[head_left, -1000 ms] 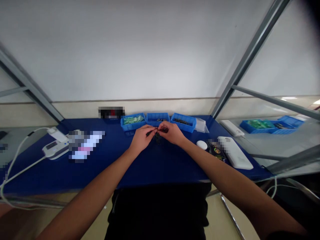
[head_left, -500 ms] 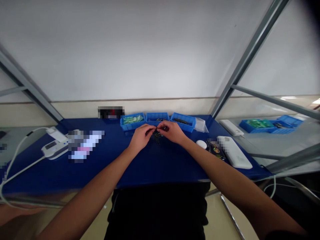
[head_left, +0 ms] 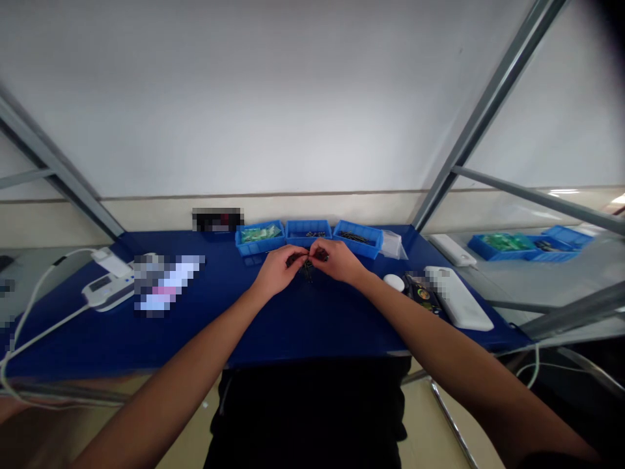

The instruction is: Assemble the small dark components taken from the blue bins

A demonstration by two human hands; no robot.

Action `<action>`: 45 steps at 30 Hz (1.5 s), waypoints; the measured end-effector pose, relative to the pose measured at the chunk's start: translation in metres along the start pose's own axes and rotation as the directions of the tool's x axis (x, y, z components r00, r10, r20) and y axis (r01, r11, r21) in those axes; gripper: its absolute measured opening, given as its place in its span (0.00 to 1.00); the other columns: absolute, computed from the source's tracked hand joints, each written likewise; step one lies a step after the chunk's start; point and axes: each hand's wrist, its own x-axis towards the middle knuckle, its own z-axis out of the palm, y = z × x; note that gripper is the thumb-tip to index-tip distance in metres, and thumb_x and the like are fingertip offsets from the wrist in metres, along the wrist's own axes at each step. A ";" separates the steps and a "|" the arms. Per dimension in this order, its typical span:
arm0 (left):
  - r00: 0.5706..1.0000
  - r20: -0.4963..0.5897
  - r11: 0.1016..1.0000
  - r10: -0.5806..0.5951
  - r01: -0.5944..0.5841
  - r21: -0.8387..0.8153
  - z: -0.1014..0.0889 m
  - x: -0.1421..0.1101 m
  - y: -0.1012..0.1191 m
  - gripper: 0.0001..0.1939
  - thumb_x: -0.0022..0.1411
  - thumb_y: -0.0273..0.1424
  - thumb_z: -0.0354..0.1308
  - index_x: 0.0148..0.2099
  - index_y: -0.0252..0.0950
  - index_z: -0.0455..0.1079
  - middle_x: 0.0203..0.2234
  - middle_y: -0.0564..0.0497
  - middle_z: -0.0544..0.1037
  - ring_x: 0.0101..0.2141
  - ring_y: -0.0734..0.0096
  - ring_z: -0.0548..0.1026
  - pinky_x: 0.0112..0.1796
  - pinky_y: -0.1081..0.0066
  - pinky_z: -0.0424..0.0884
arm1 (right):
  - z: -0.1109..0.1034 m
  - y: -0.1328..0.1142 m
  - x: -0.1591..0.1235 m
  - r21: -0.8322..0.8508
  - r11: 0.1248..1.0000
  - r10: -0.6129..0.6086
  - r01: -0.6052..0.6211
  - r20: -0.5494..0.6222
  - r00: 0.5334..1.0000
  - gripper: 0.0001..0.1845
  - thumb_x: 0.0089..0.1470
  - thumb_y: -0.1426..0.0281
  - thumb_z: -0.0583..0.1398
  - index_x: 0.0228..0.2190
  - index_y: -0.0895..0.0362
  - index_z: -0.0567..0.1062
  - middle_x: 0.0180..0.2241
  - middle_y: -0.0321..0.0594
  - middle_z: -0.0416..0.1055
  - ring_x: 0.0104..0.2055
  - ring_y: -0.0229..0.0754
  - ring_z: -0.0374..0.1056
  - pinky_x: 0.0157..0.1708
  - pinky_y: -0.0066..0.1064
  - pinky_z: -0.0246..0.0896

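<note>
My left hand [head_left: 278, 269] and my right hand [head_left: 338, 260] meet fingertip to fingertip over the middle of the blue table [head_left: 303, 326]. Both are closed in a pinch, and whatever sits between the fingertips is too small to make out. Just below them lies a small pile of dark, thin pieces with brassy glints [head_left: 307, 272], partly covered by the fingers. Behind the hands stand three blue bins: the left bin [head_left: 261, 246] holds green-and-white packets, the middle bin [head_left: 308, 226] a few small pieces, the right bin [head_left: 374, 248] dark thin pieces.
A clear plastic bag [head_left: 392, 245] lies beside the right bin. To the right are a round white object [head_left: 393, 283], a dark packet [head_left: 422, 294] and a white case [head_left: 459, 298]. At left lie a power strip [head_left: 108, 290] with cables and a blurred phone-like screen [head_left: 170, 284].
Both hands have shifted very slightly downward and stay pinched together over the pile. Nothing else has visibly moved.
</note>
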 end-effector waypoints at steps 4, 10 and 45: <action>0.996 -0.038 0.994 -0.076 0.073 -0.085 0.000 0.000 0.000 0.18 0.72 0.39 0.58 0.60 0.41 0.73 0.44 0.47 0.84 0.42 0.61 0.82 0.43 0.63 0.77 | 0.000 -0.002 0.000 0.024 0.999 -0.036 0.038 -0.059 0.998 0.21 0.56 0.79 0.60 0.50 0.53 0.75 0.34 0.35 0.75 0.33 0.37 0.71 0.39 0.29 0.67; 0.993 -0.017 0.986 -0.118 0.115 -0.121 0.000 -0.003 -0.001 0.21 0.73 0.41 0.55 0.64 0.41 0.70 0.38 0.49 0.85 0.33 0.64 0.82 0.38 0.66 0.78 | -0.003 0.001 0.001 -0.073 0.997 -0.045 0.036 -0.134 0.990 0.12 0.59 0.76 0.60 0.44 0.54 0.78 0.36 0.37 0.77 0.32 0.37 0.71 0.36 0.30 0.65; 0.990 -0.139 0.998 0.021 -0.012 0.062 -0.004 0.000 0.001 0.12 0.66 0.25 0.59 0.47 0.41 0.81 0.40 0.49 0.82 0.37 0.67 0.80 0.39 0.67 0.77 | -0.007 -0.010 0.000 -0.096 0.992 -0.088 0.083 -0.046 0.995 0.05 0.65 0.70 0.60 0.40 0.54 0.78 0.36 0.40 0.74 0.35 0.39 0.71 0.38 0.30 0.66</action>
